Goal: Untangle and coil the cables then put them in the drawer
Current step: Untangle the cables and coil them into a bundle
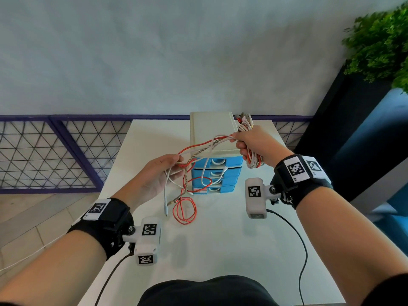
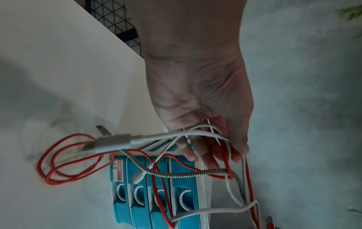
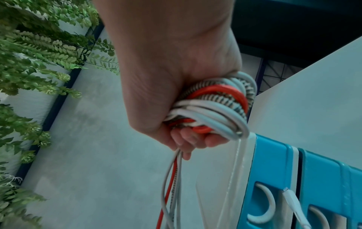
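Note:
My right hand (image 1: pixel 242 142) is raised over the drawer unit's right side and grips a coiled bundle of cables (image 3: pixel 215 105) in red, white and metal braid. Several plugs (image 1: pixel 244 120) stick out above the fist. Loose strands run left to my left hand (image 1: pixel 176 166), which is palm up and pinches them between thumb and fingers. Below it the red cable (image 1: pixel 185 212) lies looped on the white table (image 1: pixel 220 250), and a white plug end (image 1: pixel 165 206) hangs down. The drawer unit (image 1: pixel 209 129) has a cream top and blue drawers (image 2: pixel 141 209).
The table is narrow, and the drawer unit stands at its far end by a purple mesh railing (image 1: pixel 55 155). A dark planter (image 1: pixel 353 129) with a green plant (image 1: pixel 379 45) stands close on the right. Black leads (image 1: pixel 302 250) from the wrist cameras cross the near table.

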A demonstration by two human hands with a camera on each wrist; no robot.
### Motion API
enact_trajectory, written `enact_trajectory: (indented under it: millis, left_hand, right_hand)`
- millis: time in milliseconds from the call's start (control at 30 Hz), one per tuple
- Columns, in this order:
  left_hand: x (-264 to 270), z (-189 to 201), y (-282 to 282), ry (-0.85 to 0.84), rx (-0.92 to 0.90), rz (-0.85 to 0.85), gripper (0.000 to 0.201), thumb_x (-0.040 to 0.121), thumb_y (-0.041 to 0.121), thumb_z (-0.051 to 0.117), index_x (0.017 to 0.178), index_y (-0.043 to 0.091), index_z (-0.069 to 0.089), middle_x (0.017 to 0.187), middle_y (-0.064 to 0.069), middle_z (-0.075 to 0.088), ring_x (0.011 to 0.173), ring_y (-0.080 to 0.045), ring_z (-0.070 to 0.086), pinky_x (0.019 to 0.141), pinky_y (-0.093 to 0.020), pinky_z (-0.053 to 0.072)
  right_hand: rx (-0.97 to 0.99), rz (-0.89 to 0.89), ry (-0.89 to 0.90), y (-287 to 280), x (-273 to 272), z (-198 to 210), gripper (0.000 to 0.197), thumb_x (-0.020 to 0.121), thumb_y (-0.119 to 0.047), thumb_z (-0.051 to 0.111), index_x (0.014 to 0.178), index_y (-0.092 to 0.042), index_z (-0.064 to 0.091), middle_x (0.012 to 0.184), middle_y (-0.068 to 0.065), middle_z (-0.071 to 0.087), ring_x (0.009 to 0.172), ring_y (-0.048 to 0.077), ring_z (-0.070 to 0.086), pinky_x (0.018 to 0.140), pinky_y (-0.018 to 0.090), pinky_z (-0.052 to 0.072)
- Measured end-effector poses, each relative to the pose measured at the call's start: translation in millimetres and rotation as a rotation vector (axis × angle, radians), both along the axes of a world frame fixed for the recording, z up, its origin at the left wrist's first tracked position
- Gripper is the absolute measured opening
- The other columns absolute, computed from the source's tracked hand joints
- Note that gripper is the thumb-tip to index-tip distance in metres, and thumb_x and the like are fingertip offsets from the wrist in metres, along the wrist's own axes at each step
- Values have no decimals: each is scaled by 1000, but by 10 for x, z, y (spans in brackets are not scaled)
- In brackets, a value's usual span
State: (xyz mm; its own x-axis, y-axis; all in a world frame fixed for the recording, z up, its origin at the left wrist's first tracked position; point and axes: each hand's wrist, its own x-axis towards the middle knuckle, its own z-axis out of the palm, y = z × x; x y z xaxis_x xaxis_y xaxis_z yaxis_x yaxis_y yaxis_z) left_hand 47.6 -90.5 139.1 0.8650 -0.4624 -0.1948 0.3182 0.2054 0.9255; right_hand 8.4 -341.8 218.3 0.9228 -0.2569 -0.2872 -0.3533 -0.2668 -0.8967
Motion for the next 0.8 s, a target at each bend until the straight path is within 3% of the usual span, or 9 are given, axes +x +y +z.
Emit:
enact_trajectory:
  millis: [100, 233, 333, 400, 500, 567, 633, 700, 800]
  left_hand:
    - [4, 0, -18, 97, -55, -10, 23, 93, 23, 51, 79, 7, 62, 74, -5, 68, 84, -21, 67, 95, -34, 51]
    - [33, 49, -28, 210, -139, -50, 45, 96, 38, 43, 69, 7, 62, 69, -8, 62, 73, -23, 62, 83, -37, 53]
    - [57, 22, -18, 50, 12, -124, 39, 90, 39, 50, 69, 12, 69, 70, -3, 57, 68, -15, 50, 71, -29, 41]
    - [88, -33, 12, -74, 141, -197, 38, 80, 51, 61, 69, 17, 72, 69, 2, 55, 65, -12, 44, 64, -25, 36]
    - [102, -53, 40, -272, 493, -351, 67, 71, 76, 53, 70, 13, 72, 58, 6, 52, 58, -10, 44, 61, -21, 37]
    - [86, -19, 22, -365, 748, -443, 78, 91, 64, 32, 75, -3, 68, 51, 8, 53, 56, -8, 44, 68, -24, 37]
    - [103, -43, 12, -391, 880, -498, 74, 101, 45, 21, 85, -13, 64, 49, 9, 57, 51, -4, 43, 69, -25, 35]
    - [127, -98, 0, -380, 944, -507, 66, 102, 39, 24, 86, -5, 71, 51, 8, 57, 55, -7, 46, 73, -26, 37]
    - [144, -164, 9, -336, 982, -492, 50, 99, 39, 39, 67, 23, 73, 66, 2, 62, 62, -12, 52, 78, -24, 39]
  right_hand:
    - [-26, -5, 8, 10, 8, -3, 20, 97, -19, 51, 82, -9, 60, 55, 0, 48, 36, 10, 43, 40, 21, 42]
    - [-40, -11, 16, 5, 17, -4, 20, 97, -19, 51, 81, -10, 59, 56, 1, 48, 36, 9, 42, 41, 21, 42]
    - [-62, -26, 5, -14, 35, 3, 20, 96, -18, 53, 79, -10, 58, 56, 1, 48, 37, 10, 42, 43, 22, 42]
    - [-61, -28, 5, -22, 44, 8, 20, 95, -18, 53, 78, -10, 58, 56, 1, 48, 38, 10, 42, 45, 24, 41]
    - [-69, -9, 14, -5, 47, 12, 19, 94, -17, 54, 76, -11, 57, 56, 1, 48, 39, 12, 42, 46, 25, 41]
    - [-90, 11, 13, 29, 42, 15, 20, 93, -16, 55, 74, -11, 56, 55, 1, 48, 39, 12, 42, 45, 24, 42]
    - [-108, 34, 10, 68, 38, 20, 21, 93, -15, 54, 73, -12, 55, 54, 1, 49, 38, 11, 43, 44, 24, 43]
    - [-109, 64, 14, 97, 30, 28, 18, 93, -15, 54, 76, -11, 55, 55, 1, 48, 38, 11, 43, 44, 24, 43]
    - [-99, 118, 10, 124, 17, 58, 17, 93, -14, 55, 76, -11, 54, 55, 1, 47, 40, 12, 42, 46, 26, 44]
